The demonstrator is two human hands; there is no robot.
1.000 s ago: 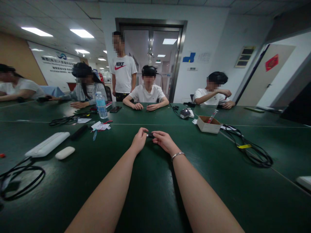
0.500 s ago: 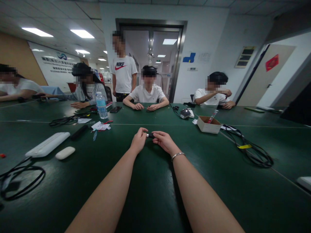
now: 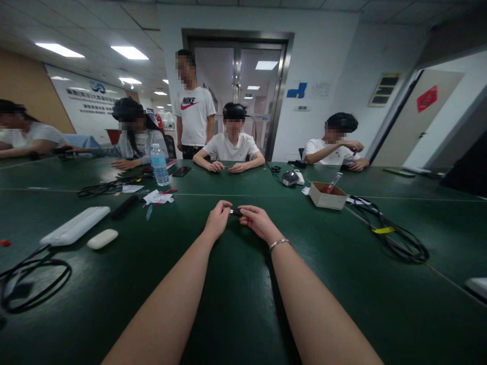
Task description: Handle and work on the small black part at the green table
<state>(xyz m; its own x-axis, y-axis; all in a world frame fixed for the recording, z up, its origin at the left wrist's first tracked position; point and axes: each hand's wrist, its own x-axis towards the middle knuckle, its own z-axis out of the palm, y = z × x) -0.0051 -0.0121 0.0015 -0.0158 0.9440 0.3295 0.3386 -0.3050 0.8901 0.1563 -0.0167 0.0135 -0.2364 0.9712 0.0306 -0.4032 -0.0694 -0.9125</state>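
Just above the green table [image 3: 243,284], both hands meet at a small black stick with a silver end [image 3: 236,213], which looks like a USB plug or stick. My right hand [image 3: 257,222] pinches its black body between thumb and fingers; a metal bangle circles that wrist. At the silver end, my left hand [image 3: 218,220] is closed, its thumb and fingertips pressed against the metal. What lies behind the left fingers is hidden.
To the left lie a white power bank [image 3: 76,225], a white oval case [image 3: 102,239], black cable [image 3: 41,279], papers [image 3: 159,196] and a water bottle [image 3: 160,167]. A small box [image 3: 327,196] and coiled cable [image 3: 395,238] are right. Several people sit opposite; one person [image 3: 194,116] stands.
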